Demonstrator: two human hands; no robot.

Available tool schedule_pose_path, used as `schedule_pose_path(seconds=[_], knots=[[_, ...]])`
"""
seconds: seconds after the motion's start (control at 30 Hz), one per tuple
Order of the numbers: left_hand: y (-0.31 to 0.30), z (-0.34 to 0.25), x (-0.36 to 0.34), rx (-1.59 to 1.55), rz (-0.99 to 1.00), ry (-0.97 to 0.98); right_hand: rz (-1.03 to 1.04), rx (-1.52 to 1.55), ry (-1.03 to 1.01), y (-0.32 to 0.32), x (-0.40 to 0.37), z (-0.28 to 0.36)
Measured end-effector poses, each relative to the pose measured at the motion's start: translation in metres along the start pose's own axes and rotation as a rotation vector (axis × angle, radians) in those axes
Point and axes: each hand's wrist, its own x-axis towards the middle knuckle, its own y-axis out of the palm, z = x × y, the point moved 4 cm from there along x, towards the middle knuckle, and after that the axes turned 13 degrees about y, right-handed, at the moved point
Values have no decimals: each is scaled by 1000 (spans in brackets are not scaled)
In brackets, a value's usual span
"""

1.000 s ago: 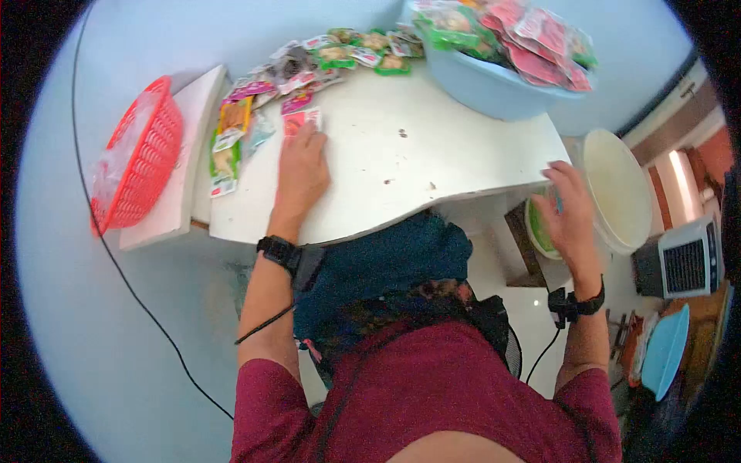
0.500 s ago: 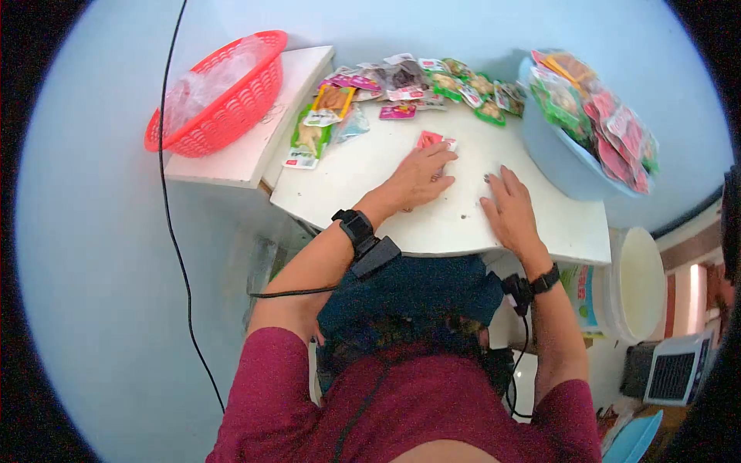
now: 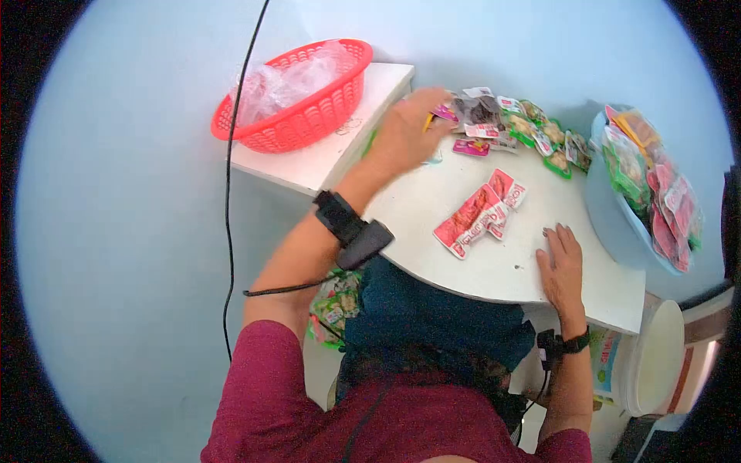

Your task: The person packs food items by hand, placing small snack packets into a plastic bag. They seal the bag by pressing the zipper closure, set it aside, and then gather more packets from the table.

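Note:
My left hand (image 3: 413, 131), smeared by motion, is over the left end of the row of snack packets; its fingertips are too blurred to show a hold. Bits of a yellow packet and a green one peek out around it. My right hand (image 3: 562, 262) lies on the white table (image 3: 417, 231) near its right front edge, fingers stretched out and holding nothing. Between the hands, a red-and-white snack packet (image 3: 467, 220) overlaps a second red packet (image 3: 503, 189). Dark-filled packets (image 3: 482, 112) and green packets (image 3: 532, 127) line the back of the table.
A red basket (image 3: 309, 123) with clear plastic bags sits on a white stand at left. At right, a blue basin (image 3: 617, 197) is heaped with packets. A white bucket (image 3: 656, 363) stands below right. More green packets (image 3: 337, 305) lie below the table. A black cable hangs at left.
My left hand has left the red packets in the middle and moved up and left to the packet row, uncovering the two red packets. My right hand stays on the table. The view has shifted.

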Motion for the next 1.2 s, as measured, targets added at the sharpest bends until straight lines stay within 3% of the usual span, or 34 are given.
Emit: schedule_pose_path(seconds=[0.03,0.1,0.17,0.23,0.3,0.5,0.9,1.0,1.1,1.2], knots=[[-23,4,8,38,-7,-73,5,-12,7,0,0,1],[-65,32,18,313,-85,-1,16,-40,28,0,0,1],[-103,61,21,648,-87,-103,-8,-12,10,-4,-1,3],[-138,71,21,893,177,-429,-26,6,0,-5,-1,3],[-159,57,16,974,242,-650,-32,13,-2,-3,-2,1],[-173,93,-21,1108,298,-535,-24,21,-24,0,-3,-4],[-186,41,-22,913,-57,-401,-66,55,-31,3,-6,-10],[-180,51,-34,875,15,-463,-84,62,-35,3,-7,-10],[-171,45,-47,834,-31,-387,-53,60,5,1,-6,-9],[-171,58,-52,834,156,-399,-52,48,13,2,-5,-9]])
